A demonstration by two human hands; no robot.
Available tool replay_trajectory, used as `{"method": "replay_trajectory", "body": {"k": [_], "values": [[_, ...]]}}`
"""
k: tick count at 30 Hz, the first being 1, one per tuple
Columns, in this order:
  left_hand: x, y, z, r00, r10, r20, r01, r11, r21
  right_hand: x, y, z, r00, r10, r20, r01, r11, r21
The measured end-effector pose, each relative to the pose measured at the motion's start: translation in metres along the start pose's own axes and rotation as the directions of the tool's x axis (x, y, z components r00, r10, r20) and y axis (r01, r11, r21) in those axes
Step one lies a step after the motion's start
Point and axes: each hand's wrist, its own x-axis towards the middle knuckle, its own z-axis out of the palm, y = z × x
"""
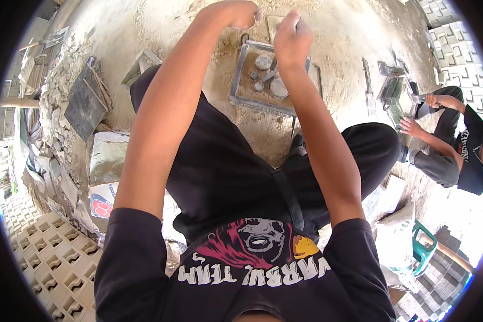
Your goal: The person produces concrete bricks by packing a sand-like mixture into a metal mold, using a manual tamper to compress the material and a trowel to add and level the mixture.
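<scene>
I sit over a rectangular metal mould frame (240,70) lying on sandy ground; it holds sandy fill and a few round grey lumps (278,87). My right hand (292,38) is closed around a thin dark tool (272,68) whose tip reaches down into the frame. My left hand (235,13) is curled into a fist just beyond the frame's far left corner, with nothing clearly in it. A pale flat slab (273,22) lies between the two hands, partly hidden.
A seated co-worker at the right has both hands (413,127) on a second metal mould (394,94); a long tool (367,86) lies beside it. Patterned concrete blocks (48,257) sit lower left, with sacks (107,161), rubble (59,107) and a dark slab (86,102) on the left. A green chair (424,241) stands at the right.
</scene>
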Motion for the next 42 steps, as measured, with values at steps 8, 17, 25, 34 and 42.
{"method": "replay_trajectory", "body": {"k": [8,17,25,34,42], "values": [[0.000,0.003,-0.003,0.998,0.018,0.066,-0.016,0.999,-0.041,0.004,0.006,-0.007,0.989,0.120,0.090,-0.122,0.992,0.019],[0.001,-0.011,-0.008,0.999,-0.020,0.042,0.021,0.999,-0.028,0.003,-0.013,-0.005,0.988,0.134,0.081,-0.132,0.991,-0.030],[-0.008,-0.004,-0.013,0.999,-0.019,0.034,0.020,1.000,-0.021,0.013,-0.010,-0.020,0.977,0.201,-0.069,-0.176,0.948,0.265],[-0.013,0.009,-0.012,1.000,-0.001,0.021,0.000,0.998,0.060,0.008,0.000,-0.005,0.976,0.217,-0.022,-0.203,0.942,0.265],[-0.017,0.008,-0.022,0.996,0.014,0.084,-0.014,1.000,0.007,0.009,0.005,0.012,0.987,0.156,-0.036,-0.145,0.965,0.219]]}}
